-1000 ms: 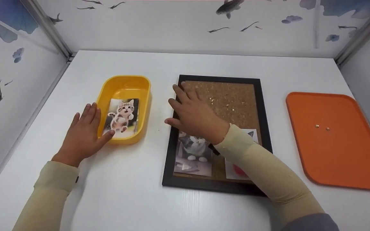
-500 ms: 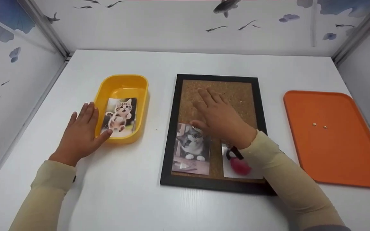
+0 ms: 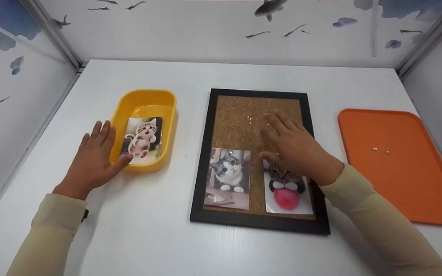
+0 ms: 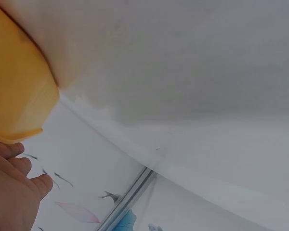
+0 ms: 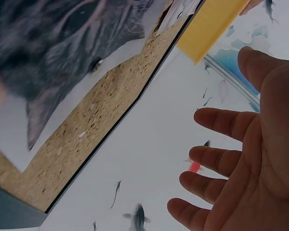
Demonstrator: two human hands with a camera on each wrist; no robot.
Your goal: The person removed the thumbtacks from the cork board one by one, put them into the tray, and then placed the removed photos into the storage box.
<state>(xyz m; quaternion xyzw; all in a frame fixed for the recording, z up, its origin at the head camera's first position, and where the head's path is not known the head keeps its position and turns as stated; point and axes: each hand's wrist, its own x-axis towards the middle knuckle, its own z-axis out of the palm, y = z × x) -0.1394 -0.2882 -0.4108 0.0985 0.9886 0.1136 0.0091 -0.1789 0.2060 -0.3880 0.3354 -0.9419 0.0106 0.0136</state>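
Note:
In the head view my left hand (image 3: 93, 159) lies along the near left rim of a yellow basin (image 3: 169, 147), fingers straight and thumb over the corner. A kitten photo (image 3: 142, 140) lies inside that basin. My right hand (image 3: 297, 147) hovers over a black-framed cork board (image 3: 232, 115), fingers spread and holding nothing; the right wrist view shows its bare palm (image 5: 265, 159). Two cat photos are on the board's lower half: a grey-and-white cat (image 3: 227, 178) at left, and a cat with a pink ball (image 3: 288, 191) at right, its top hidden by my hand. A pin (image 3: 230, 152) shows on the left photo.
An orange tray (image 3: 405, 191) stands at the right with two small gold pins (image 3: 374, 149) on it. Some shiny gold bits (image 3: 249, 119) show on the upper cork. Printed panels (image 3: 190, 34) wall the white table (image 3: 148, 226) at the back and sides.
My right hand has moved rightward across the board, uncovering the left cat photo and most of the right one. My left hand has stayed at the basin with little movement.

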